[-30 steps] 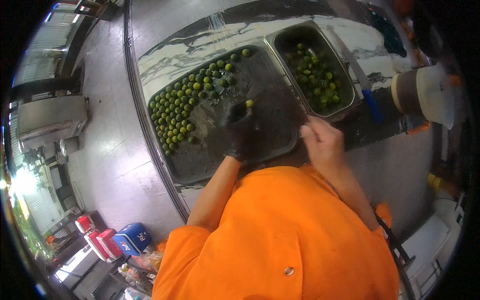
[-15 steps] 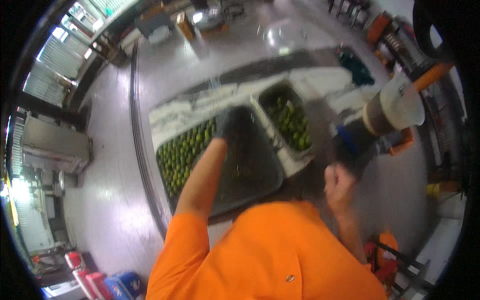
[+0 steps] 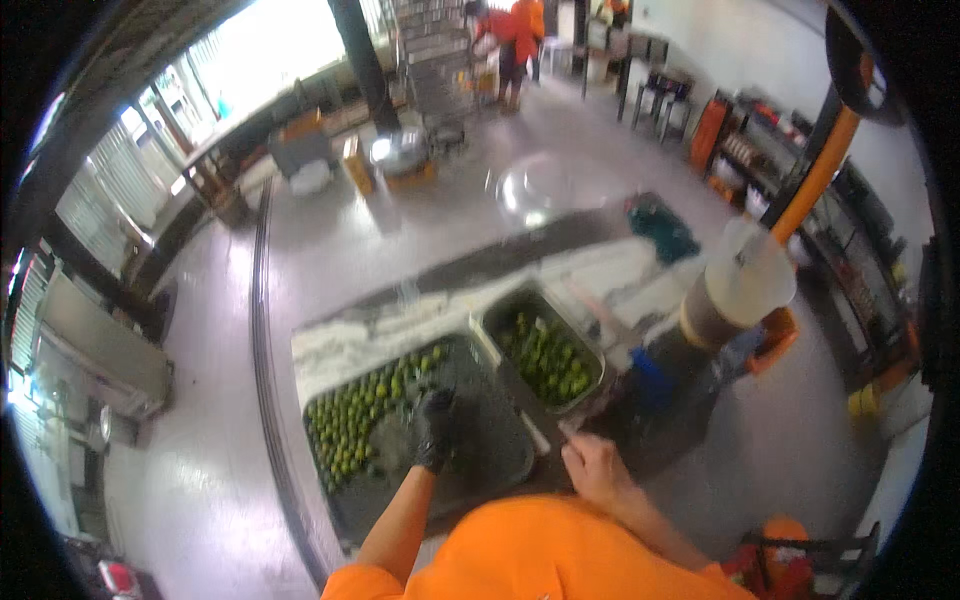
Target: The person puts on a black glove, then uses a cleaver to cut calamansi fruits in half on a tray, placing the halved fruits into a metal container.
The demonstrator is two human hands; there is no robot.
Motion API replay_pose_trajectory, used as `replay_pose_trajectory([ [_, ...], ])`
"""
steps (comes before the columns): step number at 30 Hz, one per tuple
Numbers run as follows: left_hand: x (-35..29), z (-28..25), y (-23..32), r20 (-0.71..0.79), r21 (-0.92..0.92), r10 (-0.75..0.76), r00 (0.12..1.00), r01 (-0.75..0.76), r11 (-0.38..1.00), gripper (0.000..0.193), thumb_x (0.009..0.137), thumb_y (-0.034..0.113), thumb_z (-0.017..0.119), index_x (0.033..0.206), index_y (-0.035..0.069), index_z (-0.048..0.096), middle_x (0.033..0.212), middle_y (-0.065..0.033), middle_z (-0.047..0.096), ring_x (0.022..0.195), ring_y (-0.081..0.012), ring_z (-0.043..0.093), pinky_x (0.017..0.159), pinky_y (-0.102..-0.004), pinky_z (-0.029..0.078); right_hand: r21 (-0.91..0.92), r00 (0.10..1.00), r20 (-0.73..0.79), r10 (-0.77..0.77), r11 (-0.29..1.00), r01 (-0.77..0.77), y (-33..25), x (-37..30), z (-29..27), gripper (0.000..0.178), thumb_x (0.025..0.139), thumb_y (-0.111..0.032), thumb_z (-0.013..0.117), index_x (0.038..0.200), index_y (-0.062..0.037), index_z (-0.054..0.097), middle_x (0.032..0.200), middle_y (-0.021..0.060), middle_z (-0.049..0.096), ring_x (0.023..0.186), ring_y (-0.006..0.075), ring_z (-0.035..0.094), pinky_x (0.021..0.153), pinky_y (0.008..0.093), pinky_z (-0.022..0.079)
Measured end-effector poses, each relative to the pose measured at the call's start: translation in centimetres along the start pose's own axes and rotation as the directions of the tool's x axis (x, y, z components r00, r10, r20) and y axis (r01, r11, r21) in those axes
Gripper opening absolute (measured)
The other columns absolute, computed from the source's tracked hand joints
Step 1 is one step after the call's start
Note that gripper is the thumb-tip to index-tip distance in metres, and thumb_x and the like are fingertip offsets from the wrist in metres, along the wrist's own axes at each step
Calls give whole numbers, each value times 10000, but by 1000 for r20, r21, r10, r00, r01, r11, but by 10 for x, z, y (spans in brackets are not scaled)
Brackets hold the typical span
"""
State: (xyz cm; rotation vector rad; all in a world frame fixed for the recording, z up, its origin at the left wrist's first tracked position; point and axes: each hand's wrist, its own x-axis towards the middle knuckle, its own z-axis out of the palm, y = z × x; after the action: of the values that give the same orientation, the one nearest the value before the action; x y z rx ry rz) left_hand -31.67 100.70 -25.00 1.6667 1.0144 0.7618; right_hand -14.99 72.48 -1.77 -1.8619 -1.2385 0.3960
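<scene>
A large metal tray holds several small green limes heaped toward its left side. My left hand, in a black glove, reaches into the tray's middle beside the limes; whether it holds one I cannot tell. My right hand is bare and closed near the tray's right edge, apparently gripping a thin knife. A smaller metal tray to the right holds more green limes. Both trays sit on a marble counter.
A tall translucent jug with dark liquid stands right of the small tray, with a blue object beside it. A green cloth lies at the counter's far end. People in orange stand far back. Grey floor surrounds the counter.
The view has tilted up and back, so the trays look smaller and the room shows. My gloved left hand stays in the big tray; my right hand stays near its right edge.
</scene>
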Motion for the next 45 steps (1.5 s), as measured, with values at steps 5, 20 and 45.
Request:
replay_pose_trajectory([
  [5, -94, 22, 68, -38, -183, -122, 992, 113, 976, 273, 929, 153, 654, 1142, -16, 665, 1055, -156, 691, 1009, -276, 634, 921, -358, 481, -120, 960, 234, 153, 985, -127, 11, 4, 25, 224, 955, -154, 526, 1012, 33, 635, 922, 283, 642, 879, 452, 633, 751, 508, 521],
  [20, -98, 8, 105, -93, 291, 110, 990, -78, 954, 200, 858, 80, 672, 1047, 15, 689, 1041, -186, 679, 984, -348, 657, 834, -362, 517, -254, 846, 527, 77, 965, 70, 10, 18, 40, 342, 964, -154, 536, 1257, 21, 556, 947, 216, 603, 812, 393, 679, 702, 458, 576],
  [45, -94, 13, 111, -56, -368, -243, 968, 207, 907, 176, 860, -22, 682, 1035, -11, 668, 981, -44, 683, 889, -134, 617, 772, -300, 506, -159, 844, 535, 34, 985, 61, 3, 63, 93, 322, 906, -102, 596, 1214, -13, 567, 916, 165, 585, 730, 374, 654, 638, 452, 551],
])
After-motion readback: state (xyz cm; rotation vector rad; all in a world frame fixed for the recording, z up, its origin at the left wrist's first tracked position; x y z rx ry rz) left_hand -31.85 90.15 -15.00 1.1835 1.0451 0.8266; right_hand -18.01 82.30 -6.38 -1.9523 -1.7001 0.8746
